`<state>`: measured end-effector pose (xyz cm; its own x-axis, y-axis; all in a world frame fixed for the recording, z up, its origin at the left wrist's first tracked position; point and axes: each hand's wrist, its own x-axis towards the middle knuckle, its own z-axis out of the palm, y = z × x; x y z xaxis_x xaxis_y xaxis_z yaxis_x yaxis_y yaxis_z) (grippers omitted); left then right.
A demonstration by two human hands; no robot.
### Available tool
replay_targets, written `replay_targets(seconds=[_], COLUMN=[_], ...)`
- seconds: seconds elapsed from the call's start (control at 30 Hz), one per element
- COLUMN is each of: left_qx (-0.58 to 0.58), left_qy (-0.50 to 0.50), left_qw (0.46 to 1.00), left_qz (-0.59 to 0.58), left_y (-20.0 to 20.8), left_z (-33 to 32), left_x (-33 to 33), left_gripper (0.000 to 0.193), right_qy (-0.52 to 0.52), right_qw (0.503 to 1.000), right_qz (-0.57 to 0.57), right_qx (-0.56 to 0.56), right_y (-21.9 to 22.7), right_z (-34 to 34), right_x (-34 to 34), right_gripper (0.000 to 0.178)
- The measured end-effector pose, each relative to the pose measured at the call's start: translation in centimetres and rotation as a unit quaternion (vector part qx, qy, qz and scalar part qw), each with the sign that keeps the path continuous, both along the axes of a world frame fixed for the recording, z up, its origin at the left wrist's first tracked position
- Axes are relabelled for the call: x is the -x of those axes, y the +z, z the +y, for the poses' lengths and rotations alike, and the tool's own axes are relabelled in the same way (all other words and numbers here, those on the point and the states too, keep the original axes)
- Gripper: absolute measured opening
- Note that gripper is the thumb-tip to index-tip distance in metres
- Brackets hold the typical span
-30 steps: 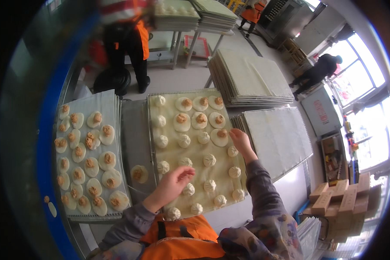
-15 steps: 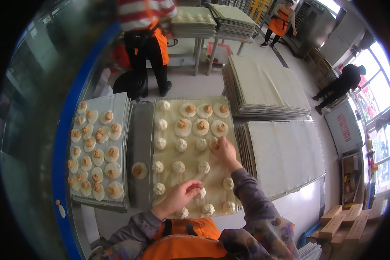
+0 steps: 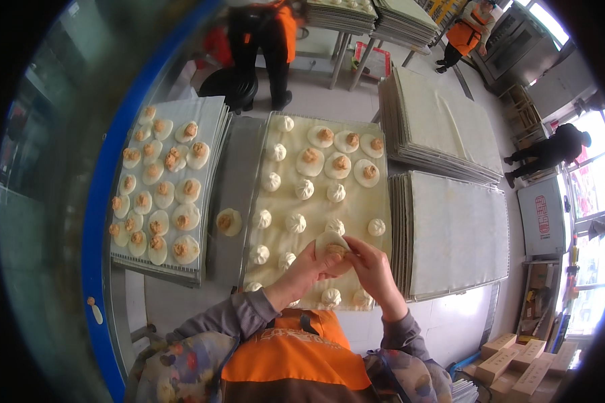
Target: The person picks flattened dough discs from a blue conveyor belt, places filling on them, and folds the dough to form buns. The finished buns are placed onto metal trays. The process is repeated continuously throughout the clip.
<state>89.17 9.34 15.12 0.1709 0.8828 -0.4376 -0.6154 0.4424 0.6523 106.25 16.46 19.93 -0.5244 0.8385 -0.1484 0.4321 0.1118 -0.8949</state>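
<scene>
Over the near half of the middle tray, my two hands hold one round dough wrapper (image 3: 331,240) with a lump of brownish filling in it. My left hand (image 3: 304,270) cups it from the left, thumb against the filling. Fingers of my right hand (image 3: 371,270) pinch its right edge. Pleated white buns (image 3: 296,223) sit in rows on the tray's cloth liner (image 3: 356,208), around and beyond my hands. At the tray's far right lie several flat wrappers topped with filling (image 3: 337,164). My hands and the wrapper hide part of the nearer buns.
To the left, another stack of trays (image 3: 215,151) carries many filled wrappers; one more wrapper (image 3: 229,221) lies on the metal strip between. Cloth-covered tray stacks (image 3: 457,228) stand at right. Beyond are a co-worker's legs (image 3: 269,54), a person in an orange apron (image 3: 467,33) and cardboard boxes (image 3: 504,359).
My right hand has come back from the tray's right side with a filled wrapper, and my left hand has joined it there. The whole view has shifted, with the trays appearing higher.
</scene>
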Motion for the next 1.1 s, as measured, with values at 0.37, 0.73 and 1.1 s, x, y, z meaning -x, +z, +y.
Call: replay_targets(seconds=[0.37, 0.73, 1.1], left_qx=[-0.011, -0.043, -0.063], left_qy=[0.095, 0.002, 0.018], left_qw=[0.975, 0.992, 0.969], left_qz=[0.199, 0.119, 0.24], left_y=[-0.7, -2.3, -2.7], left_z=[-2.2, -3.7, -4.5], left_x=[0.5, 2.6, 4.2], left_gripper=[0.036, 0.036, 0.028], right_qy=[-0.074, -0.014, 0.078], right_qw=[0.997, 0.998, 0.986], right_qz=[-0.006, -0.046, -0.026], right_qx=[0.007, -0.032, -0.143], right_y=[-4.4, -4.4, -2.0], right_z=[-3.6, -3.2, -2.7], right_x=[1.1, 3.0, 5.4], right_gripper=[0.017, 0.012, 0.013])
